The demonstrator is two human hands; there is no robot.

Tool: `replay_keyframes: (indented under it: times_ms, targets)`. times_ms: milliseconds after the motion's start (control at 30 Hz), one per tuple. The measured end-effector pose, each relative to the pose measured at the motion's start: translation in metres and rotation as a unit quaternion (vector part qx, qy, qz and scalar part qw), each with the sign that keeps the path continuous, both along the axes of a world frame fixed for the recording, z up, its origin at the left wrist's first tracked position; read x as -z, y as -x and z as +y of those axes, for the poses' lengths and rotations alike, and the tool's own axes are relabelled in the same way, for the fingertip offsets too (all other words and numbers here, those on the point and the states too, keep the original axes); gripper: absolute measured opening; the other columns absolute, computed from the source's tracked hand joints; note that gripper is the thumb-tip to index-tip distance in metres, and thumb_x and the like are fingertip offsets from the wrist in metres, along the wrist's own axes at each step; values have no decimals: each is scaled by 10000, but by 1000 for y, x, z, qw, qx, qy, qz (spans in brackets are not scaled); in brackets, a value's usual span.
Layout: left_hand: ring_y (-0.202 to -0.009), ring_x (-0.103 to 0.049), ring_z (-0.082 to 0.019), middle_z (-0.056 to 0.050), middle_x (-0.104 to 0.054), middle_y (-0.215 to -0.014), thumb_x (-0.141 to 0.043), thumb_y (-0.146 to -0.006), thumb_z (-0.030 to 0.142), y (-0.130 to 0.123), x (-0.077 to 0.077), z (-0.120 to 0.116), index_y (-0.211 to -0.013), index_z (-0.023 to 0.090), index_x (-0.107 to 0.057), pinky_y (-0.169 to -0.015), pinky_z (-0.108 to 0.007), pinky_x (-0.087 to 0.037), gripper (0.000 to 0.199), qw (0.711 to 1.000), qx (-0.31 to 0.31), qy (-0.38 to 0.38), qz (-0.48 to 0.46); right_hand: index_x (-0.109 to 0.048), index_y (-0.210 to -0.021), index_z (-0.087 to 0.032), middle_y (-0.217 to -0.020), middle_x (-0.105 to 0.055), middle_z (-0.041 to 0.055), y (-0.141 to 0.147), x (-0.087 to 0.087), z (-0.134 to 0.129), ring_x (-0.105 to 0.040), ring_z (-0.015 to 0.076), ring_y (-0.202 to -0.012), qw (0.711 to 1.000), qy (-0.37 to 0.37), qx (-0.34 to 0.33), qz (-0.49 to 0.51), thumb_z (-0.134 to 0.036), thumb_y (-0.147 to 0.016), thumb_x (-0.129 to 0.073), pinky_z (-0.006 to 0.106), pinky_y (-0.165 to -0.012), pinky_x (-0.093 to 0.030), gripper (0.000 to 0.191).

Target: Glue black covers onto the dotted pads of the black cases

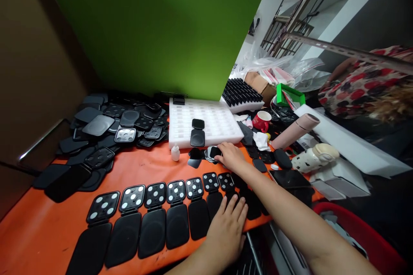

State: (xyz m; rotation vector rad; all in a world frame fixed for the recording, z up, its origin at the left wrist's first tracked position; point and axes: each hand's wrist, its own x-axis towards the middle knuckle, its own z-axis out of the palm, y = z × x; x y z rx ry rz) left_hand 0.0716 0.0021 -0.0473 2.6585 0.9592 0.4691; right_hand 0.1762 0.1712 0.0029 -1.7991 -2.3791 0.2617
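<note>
A row of hinged black cases [153,234] lies opened along the table's front, their upper halves [176,191] dotted with pale round spots. My left hand [227,225] rests flat on the lower halves at the row's right part, fingers stretched out and partly covering them. Farther back, my right hand [231,157] reaches to a small pile of thin square plates [209,157]. Its thumb and fingertips close on the edge of a dark square plate [215,151]. Left of that pile stands a small white bottle [175,153].
A white foam tray [206,114] carries one opened black case [197,137]. Many loose black cases [125,120] are heaped at left. On the right are a red mug [262,121], a pink flask [295,131], a patterned bottle [314,157] and a red tub [361,236]. Another person [361,77] is at far right.
</note>
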Motion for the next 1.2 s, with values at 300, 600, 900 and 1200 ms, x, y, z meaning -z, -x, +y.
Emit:
replay_keyframes:
  times_ms: [300,600,900,1200]
  targets:
    - [-1328,-140,-255,-48,-210,-1464,-262,-903,434,1,-2,0,-1384,129,-239,-1062,-433,-76,570,1000,1,0,7,-559,-640,-168,-545,-574,-16,-19,10,29,-492,106,-485,988,97,66,98,-424,-755,-560,200,-465,-325,281]
    - [-1326,-145,-256,-52,-211,-1463,-273,-901,434,1,-1,0,-1382,127,-242,-1064,-434,-48,571,1000,4,10,-5,-601,-952,-162,-886,-640,63,-20,15,28,-585,174,-770,990,61,80,99,-321,-810,-499,243,-642,-416,237]
    - [-1325,-153,-257,-46,-212,-1463,-278,-899,439,1,-4,0,-1383,138,-241,-1061,-438,-81,572,1000,2,5,5,-558,-1150,-208,-1116,-564,80,-22,2,20,-513,220,-1030,995,72,-42,50,-341,-696,-676,289,-885,-360,488]
    - [-1320,-173,-252,-46,-227,-1459,-279,-898,437,1,-4,0,-1383,140,-246,-1061,-435,-101,569,1000,-1,1,12,-573,-989,-167,-1050,-568,107,-18,2,17,-501,247,-998,997,30,19,70,-315,-663,-702,326,-847,-346,380]
